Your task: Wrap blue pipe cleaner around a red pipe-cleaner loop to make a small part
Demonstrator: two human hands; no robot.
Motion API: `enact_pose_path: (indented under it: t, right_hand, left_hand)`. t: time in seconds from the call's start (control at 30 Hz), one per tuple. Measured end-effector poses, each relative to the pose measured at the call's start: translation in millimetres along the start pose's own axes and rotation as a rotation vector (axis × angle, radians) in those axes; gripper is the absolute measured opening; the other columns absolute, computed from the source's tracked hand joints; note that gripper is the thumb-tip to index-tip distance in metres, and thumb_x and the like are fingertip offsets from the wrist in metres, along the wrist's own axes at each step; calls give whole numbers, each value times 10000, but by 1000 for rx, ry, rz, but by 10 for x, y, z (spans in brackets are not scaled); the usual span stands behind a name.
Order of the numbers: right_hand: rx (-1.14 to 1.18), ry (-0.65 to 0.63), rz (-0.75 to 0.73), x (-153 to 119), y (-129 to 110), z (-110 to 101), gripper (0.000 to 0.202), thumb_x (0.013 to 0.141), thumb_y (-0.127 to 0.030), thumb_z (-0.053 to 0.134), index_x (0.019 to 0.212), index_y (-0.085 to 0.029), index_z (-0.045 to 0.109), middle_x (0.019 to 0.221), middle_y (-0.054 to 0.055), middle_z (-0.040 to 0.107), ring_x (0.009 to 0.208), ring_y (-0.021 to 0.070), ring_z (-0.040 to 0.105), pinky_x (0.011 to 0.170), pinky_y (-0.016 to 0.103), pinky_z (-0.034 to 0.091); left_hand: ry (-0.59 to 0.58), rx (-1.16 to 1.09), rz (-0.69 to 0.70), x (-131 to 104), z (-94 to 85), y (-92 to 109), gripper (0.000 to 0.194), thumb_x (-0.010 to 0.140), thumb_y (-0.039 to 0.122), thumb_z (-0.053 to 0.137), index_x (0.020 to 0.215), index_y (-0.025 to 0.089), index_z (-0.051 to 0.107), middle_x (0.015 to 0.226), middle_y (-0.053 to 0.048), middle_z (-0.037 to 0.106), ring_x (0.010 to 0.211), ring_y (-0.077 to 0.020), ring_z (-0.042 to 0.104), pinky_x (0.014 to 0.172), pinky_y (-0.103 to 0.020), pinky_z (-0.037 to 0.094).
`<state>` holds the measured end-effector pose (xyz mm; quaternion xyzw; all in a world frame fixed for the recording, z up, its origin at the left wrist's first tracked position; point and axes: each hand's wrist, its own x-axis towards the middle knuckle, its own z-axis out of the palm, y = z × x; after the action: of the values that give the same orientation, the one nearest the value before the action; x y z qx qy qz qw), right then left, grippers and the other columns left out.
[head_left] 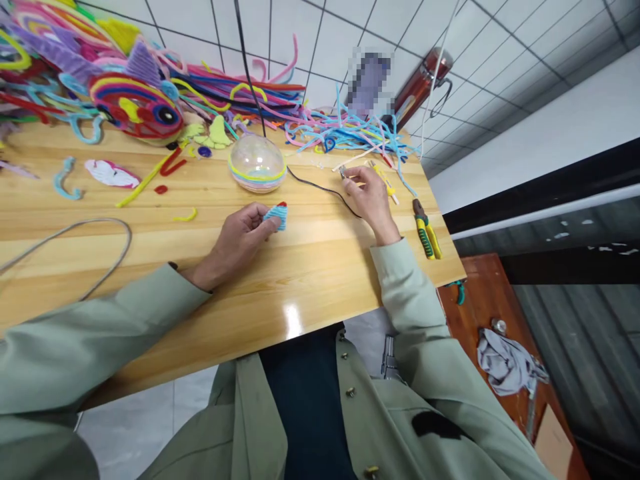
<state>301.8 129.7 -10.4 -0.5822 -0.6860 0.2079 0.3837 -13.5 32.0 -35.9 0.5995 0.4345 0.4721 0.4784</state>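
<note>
My left hand [237, 240] pinches a small light-blue fuzzy craft piece [277, 217] with a red tip between thumb and fingers, just above the table. To the right, my right hand [367, 197] has its fingers drawn together around a small dark item [343, 173] too small to name. Between and beyond the hands sits a clear, rounded balloon-like form [257, 163] with yellow, blue and pink pipe cleaner bands around its lower part. A yellow tool with a white tip [391, 190] lies partly hidden behind my right hand.
Green-and-yellow pliers [427, 233] lie near the table's right edge. Along the wall are heaped pipe cleaners [270, 97], a colourful fish-like craft [137, 110] and a red flask [417, 87]. A black cord [320, 185] crosses the middle; a grey cable [117, 221] loops at left.
</note>
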Motion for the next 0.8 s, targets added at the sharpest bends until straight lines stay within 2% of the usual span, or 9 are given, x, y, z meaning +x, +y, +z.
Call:
enact_pose_path:
  t: [0.1, 0.2, 0.33, 0.43, 0.53, 0.67, 0.8]
  right_hand:
    - [379, -244, -21, -345, -399, 302, 552, 970, -774, 804, 1177, -263, 804, 1166, 64, 832, 1081, 236, 765, 994, 406, 631]
    - [572, -355, 58, -556, -688, 583, 607, 906, -795, 855, 1166, -249, 803, 1036, 31, 806, 941, 188, 738, 882, 338, 629]
    - [604, -321, 102, -581, -698, 775, 529, 864, -720, 911, 978, -227, 760, 876, 7, 742, 789, 157, 651, 760, 316, 586]
    - [590, -211, 89, -554, -608, 805, 551, 870, -752, 893, 960, -228, 744, 824, -8, 699, 754, 152, 622, 726, 313, 561]
    - [612, -145, 55, -560, -596, 806, 629, 846, -825, 883, 1002, -232, 744, 837, -11, 696, 770, 158, 638, 729, 315, 572]
    - [658, -211, 59, -600, -665, 812, 707, 792, -849, 919, 1130, -261, 721, 929, 0, 742, 838, 182, 706, 763, 331, 608]
    - [658, -249, 75, -636, -695, 832, 703, 748, -763, 978, 1163, -273, 693, 966, 1, 770, 892, 193, 741, 838, 347, 637]
  left_hand:
    - [6, 6, -3, 8, 17, -17, 435, 991, 609, 832, 781, 252, 695, 646, 11, 632, 597, -165, 513, 588, -323, 438]
    - [-10, 7, -15, 15, 20, -31, 406, 1013, 576, 782, 779, 252, 711, 683, -6, 664, 631, -183, 558, 614, -340, 462]
    - [-52, -15, 8, 16, 15, -1, 491, 1062, 623, 684, 742, 252, 658, 731, -41, 681, 694, -210, 601, 663, -360, 512]
    - [-78, -63, -11, 13, 32, 30, 433, 965, 654, 808, 877, 245, 701, 836, -39, 750, 740, -200, 628, 692, -339, 532]
    - [-95, -43, -39, 17, 51, 24, 420, 851, 586, 922, 934, 229, 715, 815, -7, 746, 707, -171, 605, 653, -303, 487]
    - [-70, -58, -41, 37, 62, -23, 389, 900, 575, 866, 888, 207, 738, 842, -52, 809, 684, -165, 626, 645, -308, 511]
    - [-39, -95, -28, 55, 71, -61, 432, 909, 616, 874, 891, 201, 756, 891, -88, 849, 714, -181, 680, 678, -323, 564]
